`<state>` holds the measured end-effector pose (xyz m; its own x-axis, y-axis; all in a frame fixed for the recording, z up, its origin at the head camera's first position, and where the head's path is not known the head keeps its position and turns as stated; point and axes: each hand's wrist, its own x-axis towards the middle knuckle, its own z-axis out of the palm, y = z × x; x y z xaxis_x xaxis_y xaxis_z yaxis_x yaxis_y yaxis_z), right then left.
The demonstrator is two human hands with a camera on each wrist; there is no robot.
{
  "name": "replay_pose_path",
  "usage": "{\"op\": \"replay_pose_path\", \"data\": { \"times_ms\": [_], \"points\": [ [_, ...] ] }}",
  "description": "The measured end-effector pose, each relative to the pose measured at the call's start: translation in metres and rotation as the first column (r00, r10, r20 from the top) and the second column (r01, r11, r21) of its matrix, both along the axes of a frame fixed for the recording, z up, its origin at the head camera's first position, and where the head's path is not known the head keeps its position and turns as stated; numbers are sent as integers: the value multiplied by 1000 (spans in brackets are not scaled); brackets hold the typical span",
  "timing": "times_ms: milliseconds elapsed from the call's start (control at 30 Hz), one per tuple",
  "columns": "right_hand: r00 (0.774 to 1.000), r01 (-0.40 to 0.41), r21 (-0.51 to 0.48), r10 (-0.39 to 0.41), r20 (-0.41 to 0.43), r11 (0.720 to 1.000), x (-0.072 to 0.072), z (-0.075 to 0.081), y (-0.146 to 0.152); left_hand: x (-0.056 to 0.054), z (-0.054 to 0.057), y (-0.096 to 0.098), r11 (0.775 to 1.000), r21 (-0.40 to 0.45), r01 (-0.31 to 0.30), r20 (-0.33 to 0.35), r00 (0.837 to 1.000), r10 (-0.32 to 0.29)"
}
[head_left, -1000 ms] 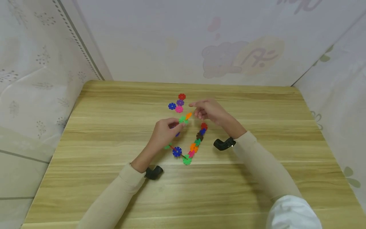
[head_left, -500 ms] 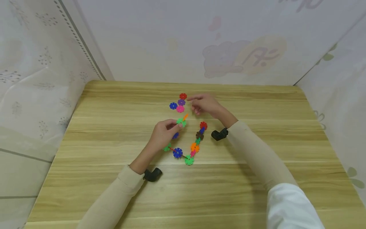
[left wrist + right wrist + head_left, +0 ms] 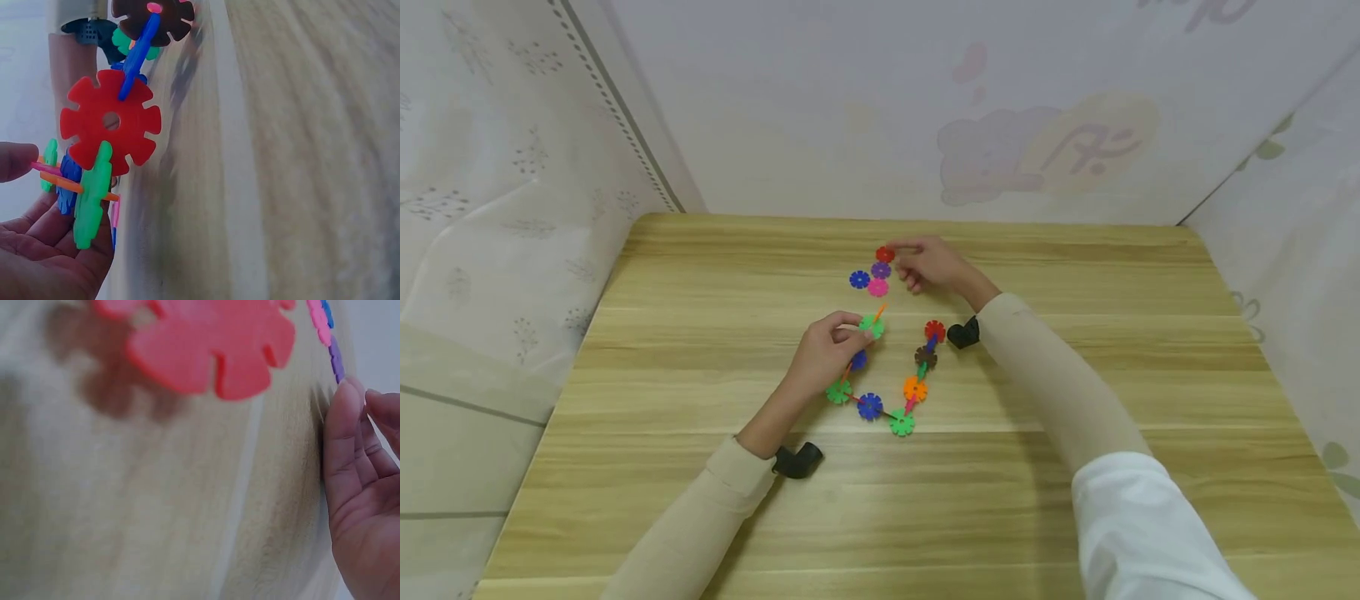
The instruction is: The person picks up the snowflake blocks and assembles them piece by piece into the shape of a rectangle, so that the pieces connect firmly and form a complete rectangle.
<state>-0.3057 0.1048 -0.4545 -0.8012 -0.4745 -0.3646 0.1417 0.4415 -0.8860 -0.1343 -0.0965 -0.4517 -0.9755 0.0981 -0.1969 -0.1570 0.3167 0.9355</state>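
My left hand (image 3: 829,352) pinches a light green notched plastic disc (image 3: 872,326) at one end of a chain of interlocking discs. An orange disc (image 3: 881,312), seen nearly edge-on, is slotted into that green one. From there the chain curves in a U past a blue disc (image 3: 870,407) to a red disc (image 3: 935,331) at its other end. My right hand (image 3: 932,262) reaches to the far side, its index fingertip right at a loose red disc (image 3: 885,254) and its other fingers bent. In the right wrist view a chain-end red disc (image 3: 212,350) looms close.
Loose purple (image 3: 881,270), pink (image 3: 877,287) and blue discs (image 3: 859,279) lie close together beside the loose red one. The wooden table (image 3: 700,283) meets a pale printed backdrop (image 3: 820,108) along its far edge. Black camera mounts (image 3: 798,460) sit at both wrists.
My right hand has moved left and away from me, from beside the orange disc to the loose red disc. The left hand, still holding the green disc, has lowered slightly toward me.
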Motion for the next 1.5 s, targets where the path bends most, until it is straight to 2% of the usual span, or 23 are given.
{"op": "replay_pose_path", "data": {
  "times_ms": [100, 267, 433, 633, 967, 1200, 1367, 1500],
  "points": [
    [1000, -23, 37, 23, -16, 999, -2, 1, -4, 0, -2, -1, 1000, -1, -6, 0, 1000, 6],
    [991, -60, 156, 77, -107, 986, -2, 1, -11, -1, -4, -2, 1000, -10, -1, -21, 1000, 0],
    [977, -50, 259, 101, -189, 964, -2, -1, -16, -3, -5, -3, 1000, -24, 21, -36, 999, -21],
    [961, -38, 342, 128, -244, 939, -1, -1, -21, -4, -4, -3, 998, -48, 28, -23, 999, -29],
    [976, 9, 290, 55, -211, 957, 2, 3, -18, -4, -4, -4, 995, -88, 43, 0, 999, -43],
    [995, 33, 227, -10, -101, 973, 1, 6, -14, -3, -4, -7, 994, -88, 58, 19, 998, -56],
    [998, 45, 196, -35, -54, 980, 0, 5, -9, -3, -4, -8, 996, -62, 63, 31, 998, -61],
    [999, 47, 166, -42, -35, 985, -1, 3, -4, -4, -4, -9, 998, -41, 42, 66, 997, -39]
  ]
}}
